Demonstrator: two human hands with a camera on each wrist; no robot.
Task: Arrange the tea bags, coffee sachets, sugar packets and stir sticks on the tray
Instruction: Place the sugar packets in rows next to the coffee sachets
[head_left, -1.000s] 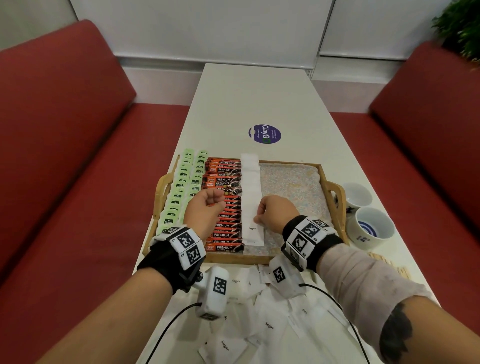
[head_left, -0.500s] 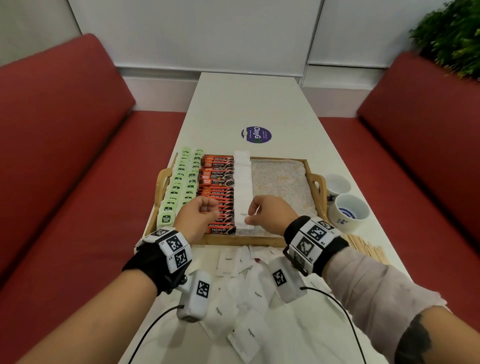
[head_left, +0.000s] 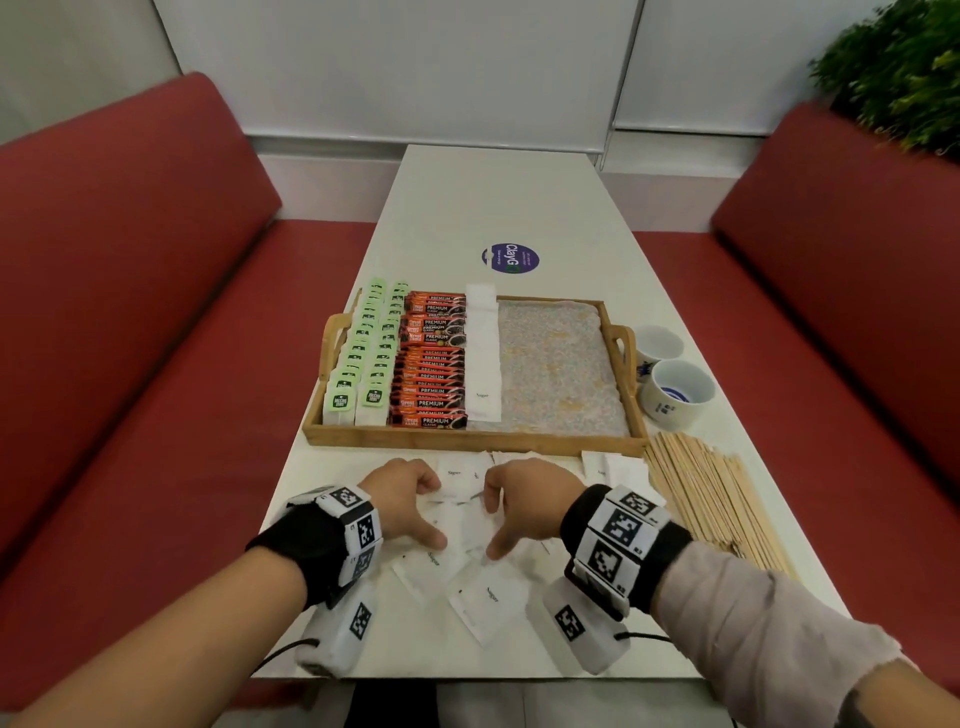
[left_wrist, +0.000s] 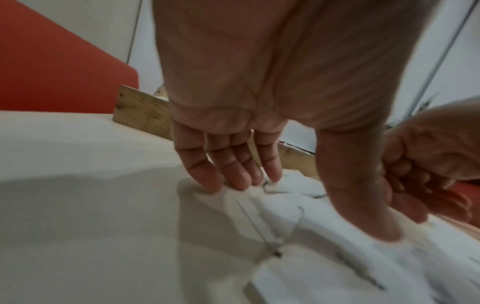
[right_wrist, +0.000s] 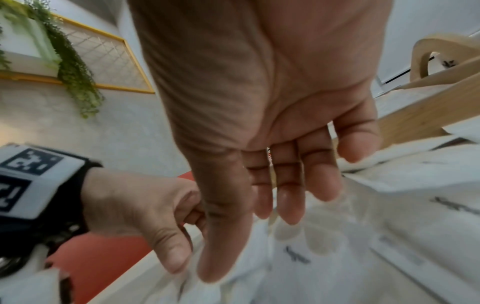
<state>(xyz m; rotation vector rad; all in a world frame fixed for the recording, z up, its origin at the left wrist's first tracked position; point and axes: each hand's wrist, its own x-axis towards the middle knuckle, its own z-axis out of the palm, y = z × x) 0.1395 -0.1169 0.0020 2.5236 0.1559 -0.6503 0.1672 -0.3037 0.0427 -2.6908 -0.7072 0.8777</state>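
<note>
Hovering hands: left hand (head_left: 402, 501) and right hand (head_left: 524, 504), fingers loose, gripping nothing
Sugar packets (head_left: 470, 582): scattered on table (head_left: 519, 202) directly beneath both hands
Tray (head_left: 467, 441): just beyond the fingertips

I saw a pale wooden tray (head_left: 467, 441) lined with a speckled cloth (head_left: 556, 364). Its tea bags (head_left: 363, 358) were white with green tags, the coffee sachets (head_left: 431, 364) red, orange and black with white lettering, the sugar packets (head_left: 480, 603) white with small black script. The stir sticks (head_left: 711, 509) were light wood, the surface (head_left: 498, 197) white with a purple sticker (head_left: 509, 258), the cups (head_left: 675, 395) white with blue marks, the benches (head_left: 130, 260) red.
</note>
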